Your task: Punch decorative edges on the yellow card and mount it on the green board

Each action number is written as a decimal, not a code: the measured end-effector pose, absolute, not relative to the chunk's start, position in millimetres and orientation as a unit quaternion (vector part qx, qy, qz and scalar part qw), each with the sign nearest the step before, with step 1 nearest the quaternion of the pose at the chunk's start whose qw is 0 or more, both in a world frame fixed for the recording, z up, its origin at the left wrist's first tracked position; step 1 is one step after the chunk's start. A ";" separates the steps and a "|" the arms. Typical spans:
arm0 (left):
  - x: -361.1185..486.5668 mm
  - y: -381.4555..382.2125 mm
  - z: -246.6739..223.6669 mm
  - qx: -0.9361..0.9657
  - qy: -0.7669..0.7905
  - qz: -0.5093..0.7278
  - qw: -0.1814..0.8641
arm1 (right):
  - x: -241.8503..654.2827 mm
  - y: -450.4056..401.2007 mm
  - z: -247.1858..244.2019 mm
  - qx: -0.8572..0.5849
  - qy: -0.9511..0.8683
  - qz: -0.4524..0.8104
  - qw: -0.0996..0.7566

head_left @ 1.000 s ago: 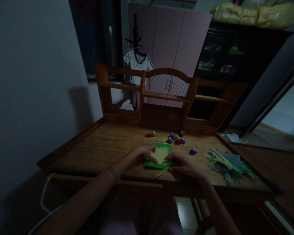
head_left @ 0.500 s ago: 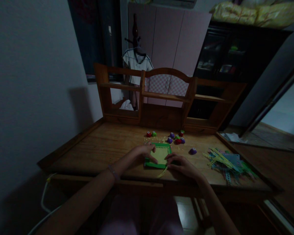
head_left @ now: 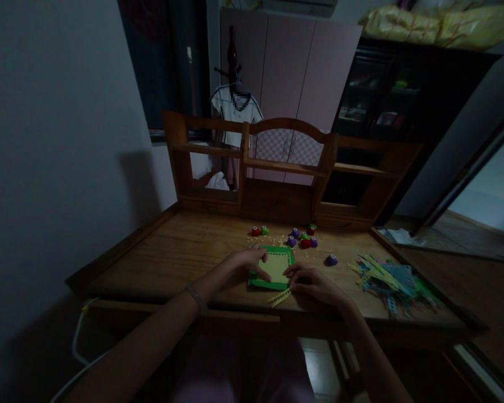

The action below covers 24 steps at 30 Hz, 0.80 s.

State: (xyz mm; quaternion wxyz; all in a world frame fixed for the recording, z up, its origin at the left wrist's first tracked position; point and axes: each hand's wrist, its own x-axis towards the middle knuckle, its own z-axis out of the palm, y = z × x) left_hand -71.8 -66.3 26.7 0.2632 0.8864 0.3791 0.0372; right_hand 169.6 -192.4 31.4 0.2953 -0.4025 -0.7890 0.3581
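A green frame [head_left: 273, 285] with a pale yellow sheet [head_left: 275, 265] lies near the desk's front edge. Dark holes or dots line the sheet's top and right side. Across the frame's left part rests my left hand [head_left: 255, 262], thumb and fingers spread over the sheet. My right hand [head_left: 308, 280] is at the frame's lower right corner, with its fingers closed on one end of a yellow punched strip [head_left: 280, 298]. The strip slants down and left in front of the frame. What the right fingertips touch on the frame is partly hidden.
Small red, green and purple eye-topped pieces [head_left: 305, 243] stand behind the frame, amid scattered pale bits [head_left: 277, 240]. One purple piece [head_left: 331, 259] sits apart to the right. A pile of coloured strips and sheets [head_left: 392, 280] lies at the right. A wooden shelf [head_left: 281, 165] bounds the back.
The yellow strip has turned so that its row of holes shows more, and more of it sticks out. My right hand has shifted slightly right. My left hand stays in place.
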 end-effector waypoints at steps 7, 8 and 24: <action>-71.1 -64.1 25.0 0.892 0.376 0.037 0.249 | 173.4 -196.5 30.5 -0.417 -0.783 0.347 0.303; -71.2 -64.1 24.0 0.892 0.374 0.046 0.250 | 174.0 -197.6 30.7 -0.420 -0.783 0.345 0.304; -75.8 -66.5 17.2 0.899 0.359 0.075 0.239 | 195.5 -222.2 51.9 -0.501 -0.668 0.357 0.419</action>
